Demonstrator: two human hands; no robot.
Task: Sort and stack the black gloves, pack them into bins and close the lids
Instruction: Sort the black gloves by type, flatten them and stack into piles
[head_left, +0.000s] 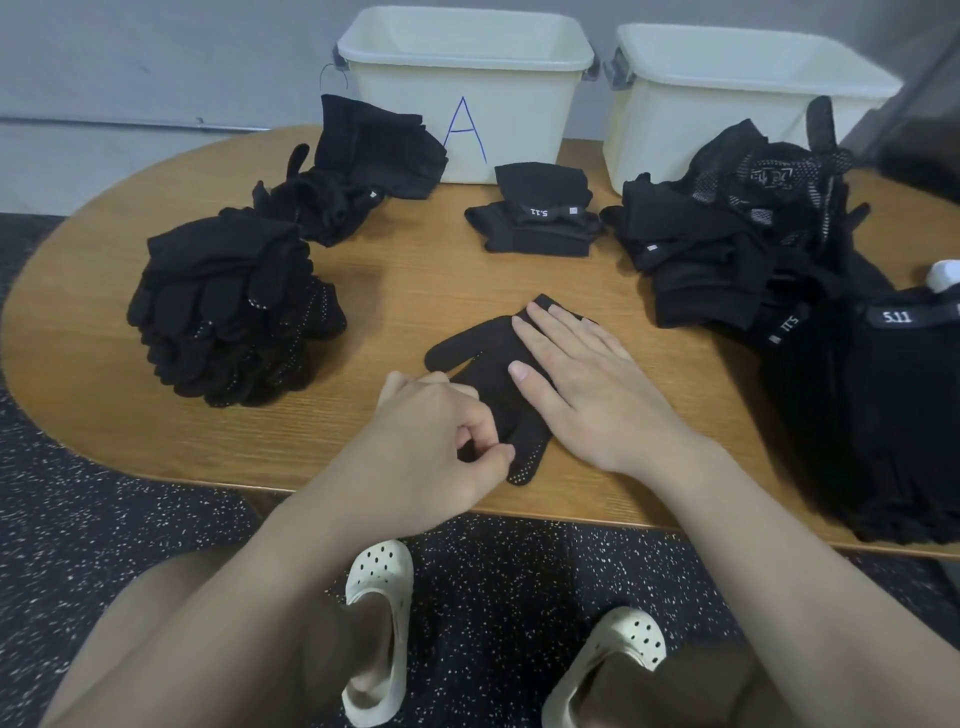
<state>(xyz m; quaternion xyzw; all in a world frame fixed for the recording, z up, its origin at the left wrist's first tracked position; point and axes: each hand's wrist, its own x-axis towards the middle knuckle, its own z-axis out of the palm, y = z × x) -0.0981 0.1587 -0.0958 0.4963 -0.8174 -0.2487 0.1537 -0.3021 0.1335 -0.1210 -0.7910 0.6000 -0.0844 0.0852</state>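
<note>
You are pressing glove (488, 358) flat under straight right-hand fingers (550, 322); left-hand fingers (483, 441) pinching its fingertip. Risk: tugging, bunching fabric, dragging off bench (395, 270) edge.

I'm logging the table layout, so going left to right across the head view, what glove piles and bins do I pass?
Dotted glove stack → back-left glove pile → bin marked A → small folded stack → second bin → large right-hand heap.
</note>
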